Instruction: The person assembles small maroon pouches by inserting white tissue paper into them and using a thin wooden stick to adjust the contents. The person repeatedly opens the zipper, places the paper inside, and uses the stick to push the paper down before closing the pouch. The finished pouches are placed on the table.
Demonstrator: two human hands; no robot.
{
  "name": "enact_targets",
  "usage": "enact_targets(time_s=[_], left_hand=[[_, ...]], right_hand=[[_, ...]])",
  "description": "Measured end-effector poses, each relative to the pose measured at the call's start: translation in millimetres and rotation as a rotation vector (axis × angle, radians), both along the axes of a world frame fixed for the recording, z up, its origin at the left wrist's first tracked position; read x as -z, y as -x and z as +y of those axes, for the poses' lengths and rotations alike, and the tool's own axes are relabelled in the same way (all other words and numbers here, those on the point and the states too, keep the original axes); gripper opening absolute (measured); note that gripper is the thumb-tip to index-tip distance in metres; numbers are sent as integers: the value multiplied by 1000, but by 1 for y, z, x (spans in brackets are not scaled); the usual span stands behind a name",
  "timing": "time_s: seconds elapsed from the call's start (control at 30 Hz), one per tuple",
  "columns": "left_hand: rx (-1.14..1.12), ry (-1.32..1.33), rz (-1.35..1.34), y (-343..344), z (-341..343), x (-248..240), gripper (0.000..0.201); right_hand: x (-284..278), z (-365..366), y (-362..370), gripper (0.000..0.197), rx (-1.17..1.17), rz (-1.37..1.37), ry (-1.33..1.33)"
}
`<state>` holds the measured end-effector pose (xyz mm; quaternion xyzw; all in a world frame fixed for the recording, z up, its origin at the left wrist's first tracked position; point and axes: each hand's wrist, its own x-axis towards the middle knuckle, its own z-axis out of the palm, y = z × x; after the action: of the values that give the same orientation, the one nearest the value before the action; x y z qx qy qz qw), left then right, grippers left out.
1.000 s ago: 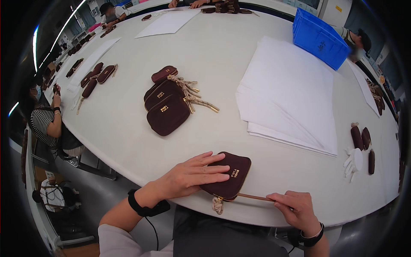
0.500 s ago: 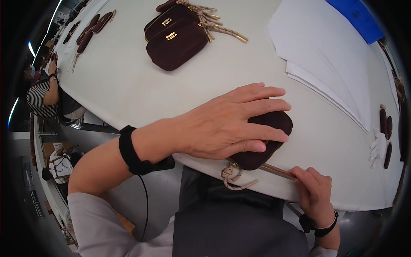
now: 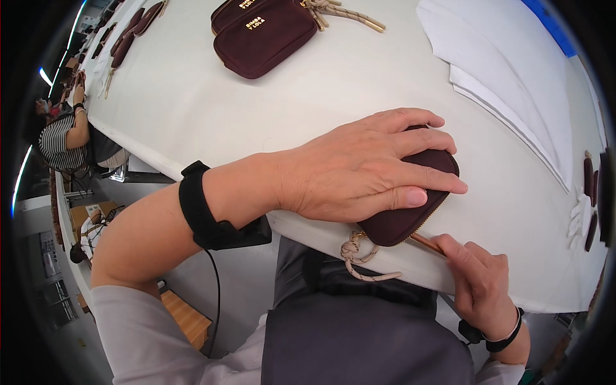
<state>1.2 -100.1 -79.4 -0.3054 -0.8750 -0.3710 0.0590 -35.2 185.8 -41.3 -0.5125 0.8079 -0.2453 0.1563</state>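
A rounded burgundy pouch (image 3: 410,221) of smooth, matte material lies near the edge of a large off-white table (image 3: 192,115), directly beneath the left hand (image 3: 366,170). Its corners are softly curved, and fine gold zipper teeth run along the exposed edge; the hand hides much of its upper face. One knotted beige cord (image 3: 353,250) with dark flecks trails from its near side, partly over the table edge.

The left hand lies palm-down across the pouch, fingers slightly spread. The right hand (image 3: 481,279) is closed, thumb and fingers pinching one slim brown strip (image 3: 423,243) that meets the pouch's zippered edge; whether its end goes inside is hidden. Each wrist wears a black band.

Farther across the table, two burgundy pouches with gold lettering (image 3: 266,48) overlap, the rear one cut off by the frame, with beige cords ending in gold tips (image 3: 353,16) beside them. To the right are flat white sheets (image 3: 500,83) in layers, one white glove (image 3: 580,221) and three narrow dark-red pieces (image 3: 591,232).
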Motion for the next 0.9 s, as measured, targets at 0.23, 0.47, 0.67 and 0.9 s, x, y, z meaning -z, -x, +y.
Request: enact_targets(time_s=[0.23,0.47,0.67,0.9], left_hand=[[-5,50,33,0,1,-1,36],[-43,88,43,1,4,0,37],[-69,114,38,-2,3,-2,39],[-69,88,-12,-1,3,3,63]], right_hand=[[-10,4,5,66,-196,223,-115],[-15,8,-2,62,-287,370,-169],[-28,5,1,58,-293,473,-202],[-41,24,13,47,-44,169,-187]])
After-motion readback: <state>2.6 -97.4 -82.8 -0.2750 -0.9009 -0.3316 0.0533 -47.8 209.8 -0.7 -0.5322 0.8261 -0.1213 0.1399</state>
